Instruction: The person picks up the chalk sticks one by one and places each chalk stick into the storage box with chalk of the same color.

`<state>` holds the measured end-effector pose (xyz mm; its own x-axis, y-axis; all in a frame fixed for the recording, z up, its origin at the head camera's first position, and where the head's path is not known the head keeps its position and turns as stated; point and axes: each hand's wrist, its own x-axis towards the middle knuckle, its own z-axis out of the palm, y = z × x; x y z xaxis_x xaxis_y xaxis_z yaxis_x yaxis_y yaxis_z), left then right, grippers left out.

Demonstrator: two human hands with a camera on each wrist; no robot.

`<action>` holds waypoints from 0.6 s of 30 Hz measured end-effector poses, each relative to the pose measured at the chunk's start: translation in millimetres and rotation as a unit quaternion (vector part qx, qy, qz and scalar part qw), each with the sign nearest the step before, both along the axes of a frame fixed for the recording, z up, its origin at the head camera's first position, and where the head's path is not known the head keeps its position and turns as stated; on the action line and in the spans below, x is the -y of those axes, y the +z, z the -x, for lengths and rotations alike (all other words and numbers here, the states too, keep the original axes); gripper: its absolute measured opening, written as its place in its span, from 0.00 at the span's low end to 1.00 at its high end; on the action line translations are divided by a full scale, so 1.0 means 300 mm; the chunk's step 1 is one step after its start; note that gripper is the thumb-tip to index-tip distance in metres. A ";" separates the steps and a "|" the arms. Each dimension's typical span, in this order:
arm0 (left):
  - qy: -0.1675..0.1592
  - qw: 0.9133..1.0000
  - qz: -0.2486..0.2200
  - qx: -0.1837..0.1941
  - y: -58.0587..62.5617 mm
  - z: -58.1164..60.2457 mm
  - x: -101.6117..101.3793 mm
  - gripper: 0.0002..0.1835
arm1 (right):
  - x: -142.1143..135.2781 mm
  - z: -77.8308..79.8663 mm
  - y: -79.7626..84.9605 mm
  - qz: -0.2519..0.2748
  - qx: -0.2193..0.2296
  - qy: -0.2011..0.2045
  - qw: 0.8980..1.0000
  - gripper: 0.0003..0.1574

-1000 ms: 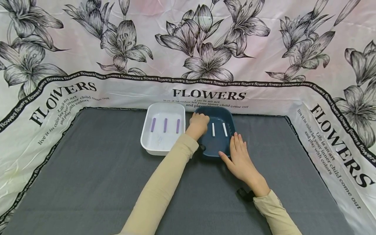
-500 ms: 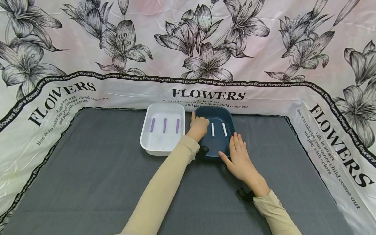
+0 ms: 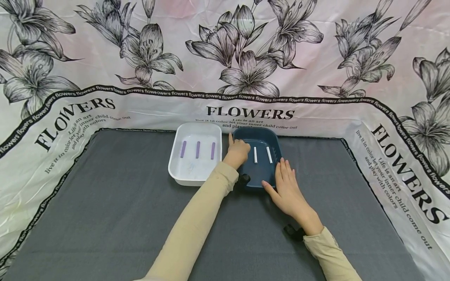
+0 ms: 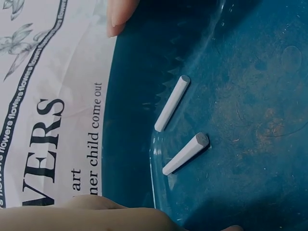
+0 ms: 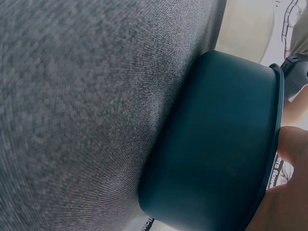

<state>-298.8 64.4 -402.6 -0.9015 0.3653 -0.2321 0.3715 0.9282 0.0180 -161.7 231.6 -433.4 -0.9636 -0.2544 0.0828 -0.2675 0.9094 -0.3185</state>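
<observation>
In the head view a dark blue basin [image 3: 261, 177] stands on the grey cloth. Two white chalk sticks [image 3: 255, 155] lie apart inside it, also visible close up as white chalk [image 4: 173, 103] in the left wrist view. My left hand [image 3: 238, 153] grips the basin's left rim, one finger reaching forward along the edge and the rest curled; its underside is hidden. On the other side my right hand [image 3: 289, 191] rests against the right rim with straight fingers and the thumb spread toward the near edge. Its fingers [image 5: 290, 144] touch the rim in the right wrist view.
Directly left of the blue basin stands a white basin [image 3: 183, 177] with three purple chalk sticks [image 3: 198, 150] laid side by side. Behind both, the floral cloth border [image 3: 249, 113] rises. Grey cloth [image 3: 123, 203] stretches toward the front.
One finger of my left hand has straightened forward along the rim. The right hand, both basins and the visible chalk sticks have stayed in place.
</observation>
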 end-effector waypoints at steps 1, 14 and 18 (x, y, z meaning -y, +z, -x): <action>0.001 1.000 0.003 0.001 0.001 -0.001 0.000 0.21 | 0.000 0.000 -0.001 0.000 -0.001 0.000 1.000 0.55; -0.002 1.000 0.021 0.005 -0.001 -0.002 -0.001 0.21 | 0.000 0.000 0.001 0.003 0.003 -0.002 1.000 0.55; -0.007 1.000 0.017 0.011 0.003 -0.007 0.002 0.20 | 0.001 -0.003 0.004 0.005 0.005 -0.001 1.000 0.55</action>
<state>-296.8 63.8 -401.6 -0.8910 0.3694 -0.2638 0.3843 0.9232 -0.0053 -160.9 231.2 -432.1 -0.9646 -0.2523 0.0762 -0.2632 0.9062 -0.3311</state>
